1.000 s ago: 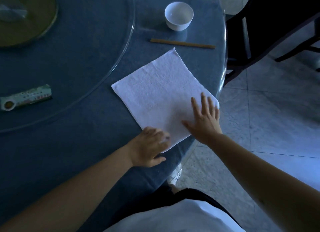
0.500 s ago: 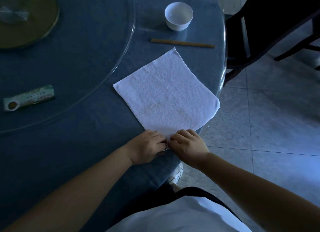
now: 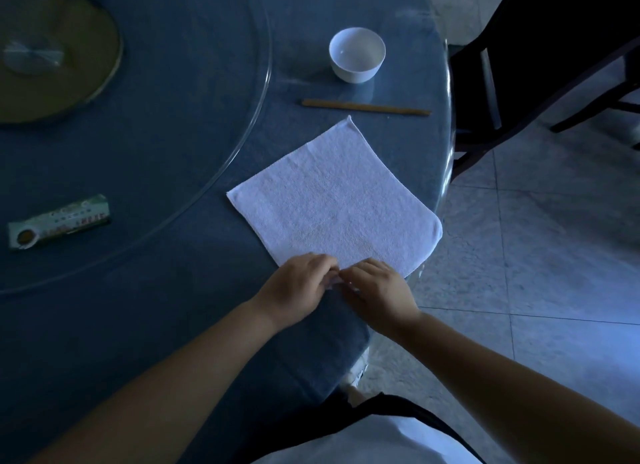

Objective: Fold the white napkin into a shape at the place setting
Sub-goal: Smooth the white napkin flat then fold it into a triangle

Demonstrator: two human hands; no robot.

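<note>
The white napkin (image 3: 336, 200) lies spread flat like a diamond on the blue tablecloth, its right corner at the table's edge. Its near corner is hidden under my two hands, which meet there. My left hand (image 3: 298, 287) and my right hand (image 3: 377, 290) both have their fingers curled and pinched on that near corner of the napkin, fingertips almost touching each other.
A white bowl (image 3: 356, 55) and a pair of wooden chopsticks (image 3: 365, 107) lie beyond the napkin. A glass turntable (image 3: 256, 117) covers the table's middle, with a green packet (image 3: 59, 225) on it. A dark chair (image 3: 519, 58) stands at the right.
My right hand left the napkin's right side, where it lay flat, and came to the near corner beside my left hand. Both now pinch that corner.
</note>
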